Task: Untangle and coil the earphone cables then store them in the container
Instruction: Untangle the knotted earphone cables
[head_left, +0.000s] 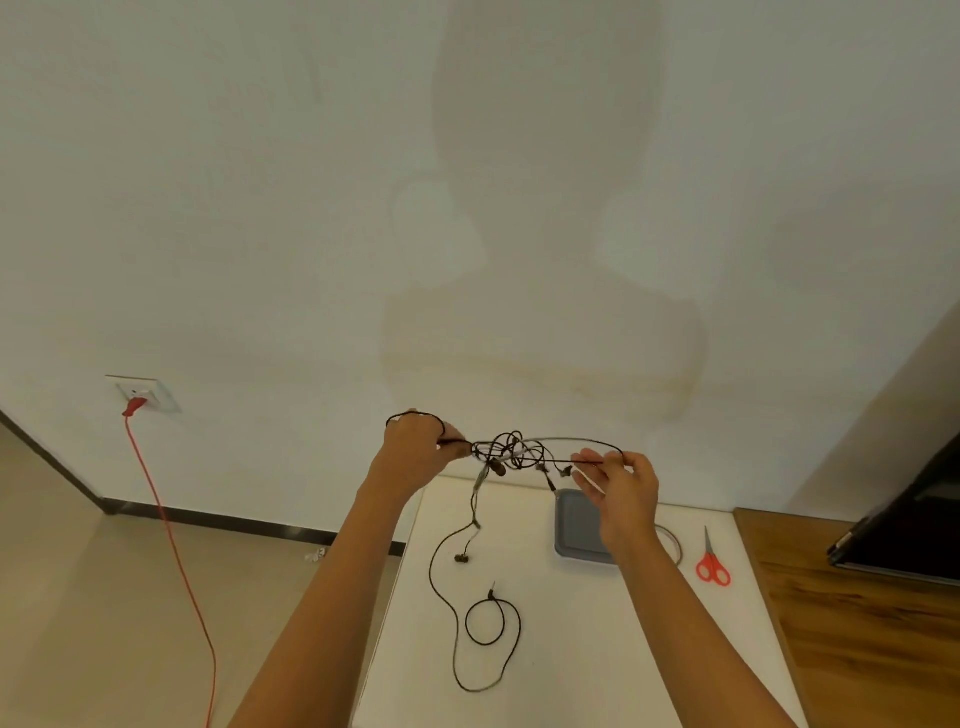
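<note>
At frame centre, the left hand (415, 447) and right hand (621, 480) are pinching the tangled black earphone cables (506, 452) with curled fingers, above the white desk (545, 649). The grey rectangular container (574, 525) is lying below.

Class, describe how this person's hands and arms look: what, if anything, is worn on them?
Left hand and right hand are bare: no gloves, no ring or watch that I can see. Left forearm and right forearm are uncovered to the picture's bottom edge; no sleeve shows.
</note>
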